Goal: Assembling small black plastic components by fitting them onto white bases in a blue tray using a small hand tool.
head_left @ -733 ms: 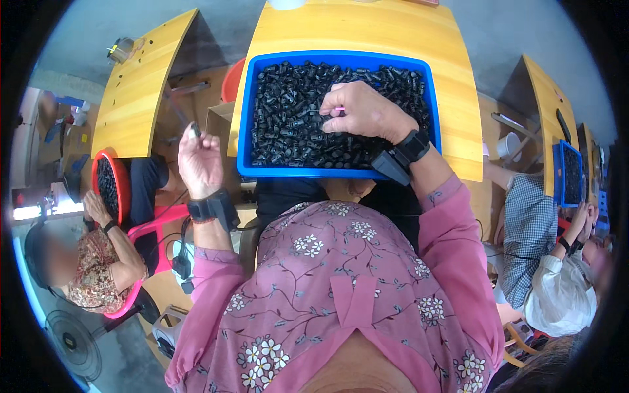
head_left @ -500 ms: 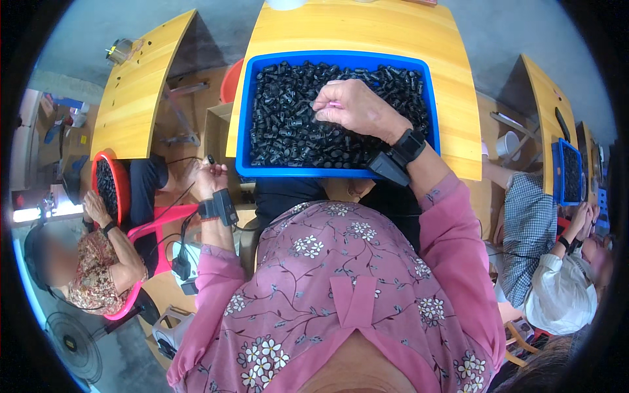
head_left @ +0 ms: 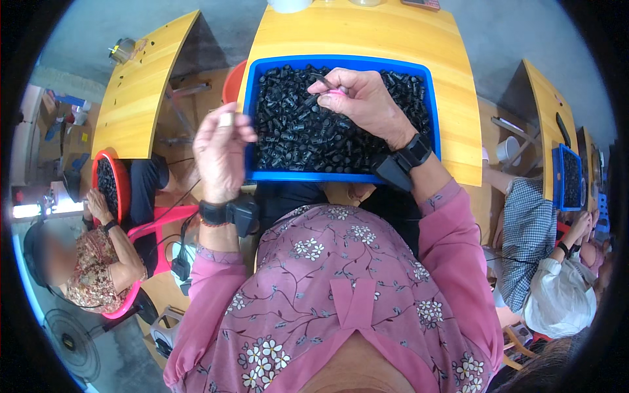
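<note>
My right hand [head_left: 367, 105] is over the blue tray [head_left: 341, 177], which is filled with small black plastic parts [head_left: 295, 124]. Its thumb and fingers pinch a small pink-handled tool [head_left: 337, 92]; a thin dark piece points out beyond the fingertips, and I cannot tell whether it belongs to the tool. At the tray's left edge my left hand [head_left: 221, 147] is raised, fingers loosely bent and somewhat blurred. A beige band wraps one of its digits. Nothing shows between its fingers.
The tray sits on a yellow wooden table [head_left: 452, 124], with a white container [head_left: 289, 5] at the far edge. Part of a red tub [head_left: 234, 82] shows left of the table. Seated people work at both sides, one with a red basin [head_left: 121, 187], another near a blue tray [head_left: 559, 177].
My left hand has come up and forward from beside the table to the tray's left edge; the small dark piece at its fingertips no longer shows. My right hand has shifted slightly and turned.
</note>
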### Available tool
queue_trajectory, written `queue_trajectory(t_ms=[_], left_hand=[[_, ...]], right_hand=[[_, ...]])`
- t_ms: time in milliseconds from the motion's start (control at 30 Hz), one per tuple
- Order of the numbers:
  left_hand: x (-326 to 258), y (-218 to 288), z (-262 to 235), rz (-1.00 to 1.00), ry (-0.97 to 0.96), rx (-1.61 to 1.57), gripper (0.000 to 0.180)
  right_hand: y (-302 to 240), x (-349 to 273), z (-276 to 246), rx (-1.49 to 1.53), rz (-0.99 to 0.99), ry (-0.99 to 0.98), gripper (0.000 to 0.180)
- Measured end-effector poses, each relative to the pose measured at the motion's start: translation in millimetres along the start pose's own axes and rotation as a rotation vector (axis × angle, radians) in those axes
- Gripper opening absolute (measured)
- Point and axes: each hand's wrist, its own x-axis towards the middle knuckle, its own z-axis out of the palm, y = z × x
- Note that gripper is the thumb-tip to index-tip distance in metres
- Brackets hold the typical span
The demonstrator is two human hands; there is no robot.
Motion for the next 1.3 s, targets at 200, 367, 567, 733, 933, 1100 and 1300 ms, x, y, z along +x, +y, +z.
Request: queue_trajectory(t_ms=[200,367,567,733,933,1100,1300], left_hand=[[7,-21,49,-0.324,-0.207,-0.039,0.025],[15,-38,49,-0.387,-0.224,-0.212,0.014],[17,-49,50,-0.323,-0.217,-0.258,0.010],[16,-53,50,-0.318,-0.197,-0.293,0.007],[18,-53,46,-0.320,-0.235,-0.293,0.009],[17,-47,52,-0.402,-0.200,-0.266,0.011],[18,-52,47,-0.396,-0.235,-0.287,0.011]], right_hand=[[-4,2,5,-0.032,-0.126,0.066,0.015],[-5,4,5,-0.117,-0.185,0.062,0.016],[-3,2,8,-0.131,-0.126,0.051,0.020],[0,4,9,-0.132,-0.123,0.034,0.018],[-11,2,8,-0.027,0.018,0.036,0.015],[-11,4,6,-0.042,0.083,0.027,0.014],[-5,4,6,0.007,0.119,0.010,0.015]])
